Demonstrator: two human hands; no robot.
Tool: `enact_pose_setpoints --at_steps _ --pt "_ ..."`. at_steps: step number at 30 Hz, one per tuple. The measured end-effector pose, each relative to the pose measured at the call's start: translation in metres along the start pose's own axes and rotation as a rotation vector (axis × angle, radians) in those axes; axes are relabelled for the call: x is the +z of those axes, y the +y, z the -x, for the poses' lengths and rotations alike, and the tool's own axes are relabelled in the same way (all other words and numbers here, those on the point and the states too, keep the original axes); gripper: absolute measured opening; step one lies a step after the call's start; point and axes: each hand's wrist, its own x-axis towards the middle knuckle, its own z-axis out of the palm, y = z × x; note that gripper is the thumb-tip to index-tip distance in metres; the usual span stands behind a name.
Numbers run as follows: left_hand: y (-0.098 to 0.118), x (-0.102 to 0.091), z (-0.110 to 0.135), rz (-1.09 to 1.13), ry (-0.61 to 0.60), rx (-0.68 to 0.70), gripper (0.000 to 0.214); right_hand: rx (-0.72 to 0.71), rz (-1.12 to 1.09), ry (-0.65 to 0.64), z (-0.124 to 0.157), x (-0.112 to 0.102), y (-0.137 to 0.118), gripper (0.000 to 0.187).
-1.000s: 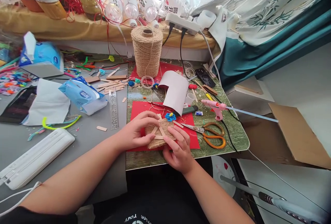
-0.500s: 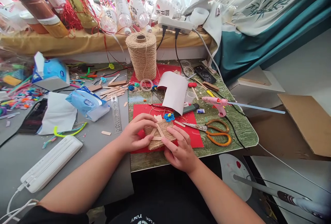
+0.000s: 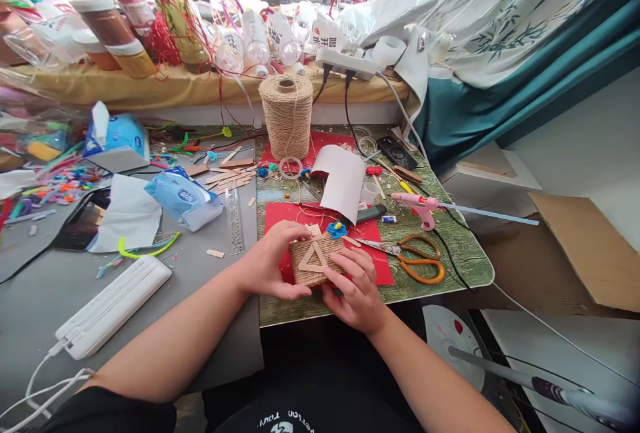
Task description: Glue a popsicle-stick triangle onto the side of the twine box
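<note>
Far shelf: jars (image 3: 107, 26) with brown and yellow layered fill; clear bottles (image 3: 255, 40) on their sides, contents not discernible. Far left: blue tissue box (image 3: 117, 140), white tissue poking out top. Small clear cup (image 3: 369, 190) right of centre, contents unclear.

Near centre: twine-wrapped block (image 3: 315, 260) over near edge of red sheet (image 3: 373, 236). Tan cord wound tight, flat wooden sticks forming triangle on top face. Left hand (image 3: 267, 263) clamped on block's left side. Right hand (image 3: 357, 290) gripping right near corner. Blue flower (image 3: 337, 229) just beyond block.
</note>
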Motion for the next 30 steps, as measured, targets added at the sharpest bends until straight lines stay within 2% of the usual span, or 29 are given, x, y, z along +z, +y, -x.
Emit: enact_pose_setpoints --at_steps 4,7,11,15,18,20,22,24,26,28,30 --pt "0.008 0.001 0.001 -0.069 0.048 0.12 0.094 0.068 -0.012 -0.005 -0.013 -0.01 -0.015 0.047" --pt "0.012 0.004 0.003 -0.116 0.07 0.212 0.088 0.128 -0.005 -0.003 -0.021 -0.017 -0.03 0.043" --pt "0.015 0.004 0.005 -0.227 0.033 0.31 0.073 0.243 0.0 -0.045 -0.025 -0.019 -0.047 0.039" --pt "0.019 0.004 0.004 -0.308 -0.02 0.33 0.067 0.367 -0.06 -0.066 -0.028 -0.018 -0.058 0.037" --pt "0.02 -0.001 0.001 -0.298 -0.015 0.282 0.072 0.443 -0.218 -0.098 -0.033 -0.02 -0.06 0.023" --pt "0.019 -0.007 -0.001 -0.275 -0.03 0.221 0.075 0.498 -0.365 -0.059 -0.035 -0.023 -0.058 0.015" --pt "0.017 -0.016 -0.003 -0.258 -0.065 0.161 0.078 0.608 -0.528 0.044 -0.033 -0.024 -0.051 0.009" --pt "0.015 -0.023 -0.006 -0.253 -0.089 0.098 0.079 0.794 -0.705 0.196 -0.027 -0.021 -0.039 0.004" --pt "0.014 -0.025 -0.008 -0.25 -0.122 0.036 0.08 1.023 -0.899 0.315 -0.019 -0.017 -0.024 0.013" --pt "0.014 -0.023 -0.009 -0.261 -0.143 -0.014 0.083 1.219 -1.055 0.344 -0.011 -0.014 -0.009 0.023" --pt "0.014 -0.02 -0.008 -0.285 -0.15 -0.054 0.085 1.323 -1.144 0.305 -0.004 -0.014 0.003 0.03"
